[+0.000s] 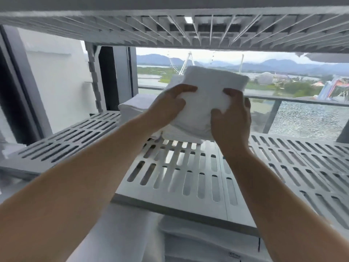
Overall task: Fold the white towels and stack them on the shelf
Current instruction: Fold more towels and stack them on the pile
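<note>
Pinching into soft cloth, the fingers of the left hand (171,105) curl over the left edge of a folded white terry towel (205,103), the thumb on top and the fingertips dug into the fabric. Fingers of the right hand (231,118) clamp the towel's right and lower side in the same way, knuckles bent, the cloth bulging between thumb and forefinger. Both hands hold the towel tilted, its far edge raised, its near lower corner close over the pale grey slotted plastic shelf (188,173); whether that corner touches what lies beneath cannot be told.

Under and behind the held towel, other folded white towels (136,106) lie stacked on the same shelf, toward its back left. Bare forearms reach in from the lower corners, over the shelf's front edge. Overhead, the ribbed underside of a higher grey shelf (170,29) spans the top. Below the front edge, more white cloth (198,241) sits on a lower level, one piece bearing a small label. Beyond the shelving, a glass balcony railing (283,103) crosses a wide view of water, greenery and distant hills.
</note>
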